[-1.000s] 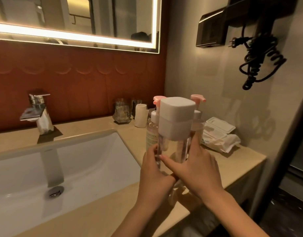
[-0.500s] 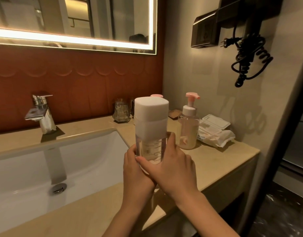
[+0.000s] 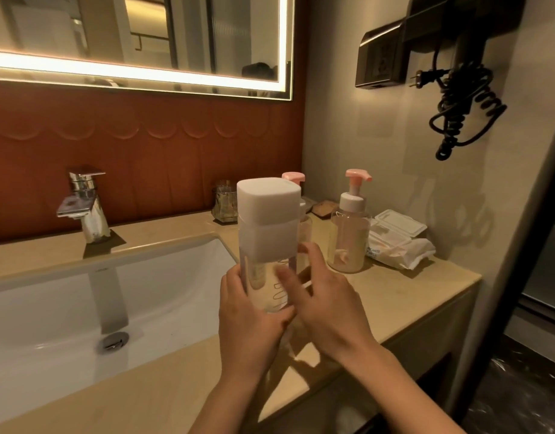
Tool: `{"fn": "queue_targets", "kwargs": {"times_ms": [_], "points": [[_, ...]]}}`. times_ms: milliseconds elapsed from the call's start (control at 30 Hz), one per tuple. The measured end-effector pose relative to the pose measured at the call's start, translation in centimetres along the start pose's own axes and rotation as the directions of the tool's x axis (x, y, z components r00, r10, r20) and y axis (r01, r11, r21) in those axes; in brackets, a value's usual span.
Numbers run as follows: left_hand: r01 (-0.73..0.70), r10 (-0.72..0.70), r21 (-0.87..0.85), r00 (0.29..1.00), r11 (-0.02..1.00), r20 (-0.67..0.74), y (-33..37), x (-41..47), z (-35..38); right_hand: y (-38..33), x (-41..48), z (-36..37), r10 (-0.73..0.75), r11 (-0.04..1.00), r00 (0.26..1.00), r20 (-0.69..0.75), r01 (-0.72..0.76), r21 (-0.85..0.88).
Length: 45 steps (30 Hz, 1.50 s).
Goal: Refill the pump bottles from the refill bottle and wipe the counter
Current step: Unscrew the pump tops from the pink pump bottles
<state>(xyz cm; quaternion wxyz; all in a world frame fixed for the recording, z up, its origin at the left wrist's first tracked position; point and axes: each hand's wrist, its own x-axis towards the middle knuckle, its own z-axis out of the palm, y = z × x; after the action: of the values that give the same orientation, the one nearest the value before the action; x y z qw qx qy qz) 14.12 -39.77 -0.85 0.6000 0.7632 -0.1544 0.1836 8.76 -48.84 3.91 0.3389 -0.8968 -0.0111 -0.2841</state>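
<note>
1. Bathroom vanity: a beige stone surface [image 3: 411, 296] with a white sink [image 3: 82, 296] sunk into its left part, a red tiled wall and a lit mirror [image 3: 138, 36] behind.
2. Left hand [image 3: 248, 314] grips the lower body of the refill bottle [image 3: 267, 233], fingers curled round its left side.
3. Right hand [image 3: 329, 305] is at the bottle's right, blurred. Its fingers are spread and fairly straight, fingertips lying across the bottle's front, thumb raised beside it. It is loose, not wrapped round.
4. The refill bottle has a clear body and a square white cap. It is upright over the front of the surface, just right of the sink; the hands hide its base.
5. Directly behind it is a pump bottle [image 3: 293, 177], mostly hidden, with only the pink pump head clear.
6. To the right a second pump bottle [image 3: 348, 236] stands on the surface, pink pump, pale liquid low inside.
7. Just beside that is a pack of wipes [image 3: 395, 245], lid flipped open.
8. Further out there is a glass tumbler [image 3: 224, 202] by the back wall and a chrome faucet [image 3: 85, 205] behind the sink.
9. On the right wall is a dark holder [image 3: 382, 64], with a coiled cord [image 3: 464, 111] hanging from it.
</note>
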Motion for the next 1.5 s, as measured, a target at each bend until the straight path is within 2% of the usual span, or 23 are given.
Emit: {"fn": "queue_targets", "kwargs": {"times_ms": [67, 167, 267, 433, 667, 1233, 1500], "points": [[0.003, -0.003, 0.012, 1.000, 1.000, -0.005, 0.1, -0.1, -0.1, 1.3, 0.9, -0.2, 0.079, 0.972, 0.992, -0.101, -0.054, 0.228], [0.024, -0.024, 0.008, 1.000, 1.000, 0.004, -0.1, -0.1, -0.2, 3.2, 3.8, -0.3, 0.189, 0.929, 0.953, -0.238, -0.094, 0.358], [0.003, -0.003, 0.034, 1.000, 0.999, 0.024, -0.4, -0.2, -0.3, 4.8, 7.1, 0.4, 0.245, 0.933, 0.958, -0.150, -0.191, 0.305], [0.033, -0.037, 0.044, 0.996, 0.998, 0.087, -0.7, -0.3, -0.5, 6.2, 9.6, 3.1, 0.229, 0.926, 0.972, 0.049, -0.233, 0.298], [0.010, -0.023, 0.100, 0.992, 0.995, 0.127, -0.6, -0.3, -0.8, 7.4, 9.1, 2.7, 0.282, 0.939, 0.959, -0.040, -0.267, 0.217], [0.077, -0.126, 0.233, 0.972, 0.969, 0.200, -1.5, 4.8, 2.5, 8.4, 4.0, -2.5, 0.192, 0.977, 0.981, -0.021, -0.189, 0.094], [0.130, -0.173, 0.199, 0.960, 0.971, 0.220, -0.1, 4.3, 1.9, 6.0, 2.1, -2.4, 0.185, 0.983, 0.983, -0.012, -0.185, -0.010]]}}
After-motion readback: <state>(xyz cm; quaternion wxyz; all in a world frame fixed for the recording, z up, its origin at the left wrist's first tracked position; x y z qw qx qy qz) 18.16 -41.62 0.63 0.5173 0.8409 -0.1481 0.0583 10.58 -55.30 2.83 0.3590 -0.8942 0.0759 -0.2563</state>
